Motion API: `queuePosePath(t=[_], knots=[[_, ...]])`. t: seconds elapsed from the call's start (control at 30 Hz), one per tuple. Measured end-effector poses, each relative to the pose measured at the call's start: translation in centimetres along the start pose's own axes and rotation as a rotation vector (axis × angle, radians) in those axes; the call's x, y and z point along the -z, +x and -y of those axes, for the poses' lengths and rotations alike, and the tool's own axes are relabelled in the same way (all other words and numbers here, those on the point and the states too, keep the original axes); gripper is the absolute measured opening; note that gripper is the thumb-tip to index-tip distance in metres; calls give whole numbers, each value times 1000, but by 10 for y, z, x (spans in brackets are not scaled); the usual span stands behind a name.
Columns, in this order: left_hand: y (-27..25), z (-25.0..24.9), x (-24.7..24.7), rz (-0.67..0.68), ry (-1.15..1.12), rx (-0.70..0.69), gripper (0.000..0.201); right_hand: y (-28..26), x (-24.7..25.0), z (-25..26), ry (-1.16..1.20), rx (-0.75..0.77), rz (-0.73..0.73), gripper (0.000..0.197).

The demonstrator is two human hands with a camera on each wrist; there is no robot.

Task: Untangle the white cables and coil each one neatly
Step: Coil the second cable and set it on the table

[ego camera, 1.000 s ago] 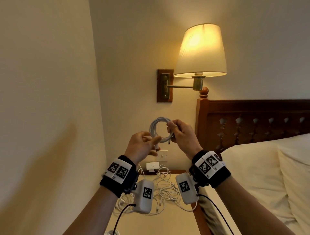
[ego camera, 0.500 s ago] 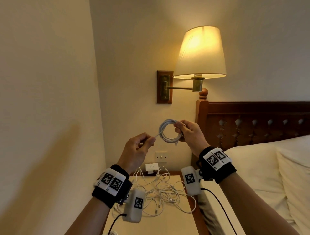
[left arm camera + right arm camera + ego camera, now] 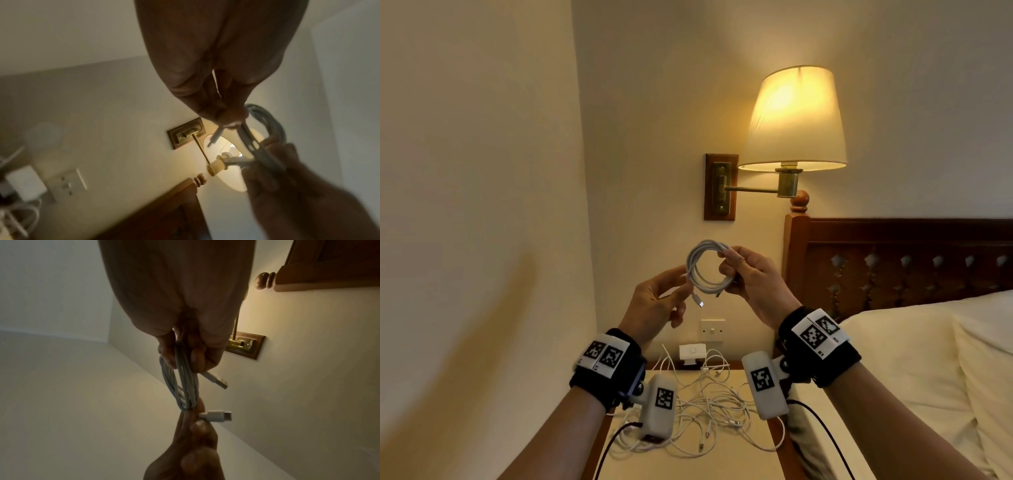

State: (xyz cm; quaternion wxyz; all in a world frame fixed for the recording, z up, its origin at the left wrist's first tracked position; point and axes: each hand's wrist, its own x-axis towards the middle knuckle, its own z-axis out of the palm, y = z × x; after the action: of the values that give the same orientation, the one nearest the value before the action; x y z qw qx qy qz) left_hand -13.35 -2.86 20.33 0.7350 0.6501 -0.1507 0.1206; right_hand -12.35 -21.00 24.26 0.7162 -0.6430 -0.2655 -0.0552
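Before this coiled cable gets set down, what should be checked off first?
1. Right hand grips the coil: ok.
2. Left hand pinches the loose end near its plug: ok.
3. Loose end tucked into the coil: not ok, it sticks out.
4. Loops lie even: ok.
5. Coil free of the cable pile on the nightstand: ok.
6. Bare spot for it on the nightstand: ok, near edge.

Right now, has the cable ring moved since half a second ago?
Yes. The coiled white cable has shifted a little left, away from the headboard post, and now hangs under the wooden wall plate.
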Motion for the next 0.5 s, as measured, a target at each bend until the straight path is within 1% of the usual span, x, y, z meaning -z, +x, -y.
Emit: queuePosePath(t=[0.07, 0.17, 0.23, 0.3, 0.4, 0.5], knots=[[2, -4, -2, -9, -67, -7, 27, 1, 1, -2, 41, -13, 13, 25], [5, -7, -3, -22, -250, 36, 32, 0, 3, -3, 144, -32, 24, 26], [7, -8, -5, -34, -340, 56, 29, 0, 5, -5, 171, -32, 26, 27], [6, -7, -8, -41, -353, 53, 25, 0, 5, -7, 163, -23, 13, 27], [4, -7, -15, -59, -333, 30, 24, -1, 6, -7, 143, -19, -9, 25], [4, -5, -23, -171, -232, -46, 29, -2, 6, -8, 167, -25, 12, 25]])
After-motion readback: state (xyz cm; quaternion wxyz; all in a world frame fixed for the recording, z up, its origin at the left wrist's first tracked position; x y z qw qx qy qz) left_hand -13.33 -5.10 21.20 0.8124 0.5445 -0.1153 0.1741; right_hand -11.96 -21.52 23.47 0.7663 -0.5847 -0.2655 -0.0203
